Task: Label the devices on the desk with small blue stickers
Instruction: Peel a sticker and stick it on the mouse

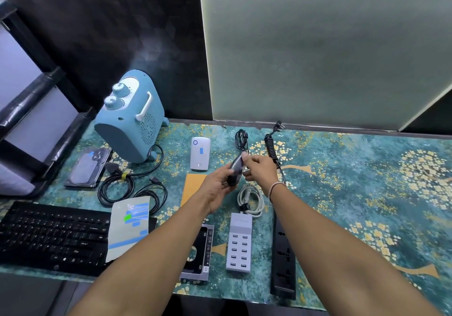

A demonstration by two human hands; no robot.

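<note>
My left hand grips a small dark grey handheld device, lifted above the desk. My right hand pinches its upper end with thumb and fingers; whether a sticker lies under the fingertips I cannot tell. A coiled black cord runs from near that hand to a plug at the back edge. The sticker sheet, with blue strips and one green piece, lies partly on the black keyboard. A white router-like box and a hard drive each carry a blue sticker.
A blue fan heater stands at the back left with black cables in front. Near the front edge lie a white USB charging hub, a black power strip, a drive caddy, a white cable and a tan envelope.
</note>
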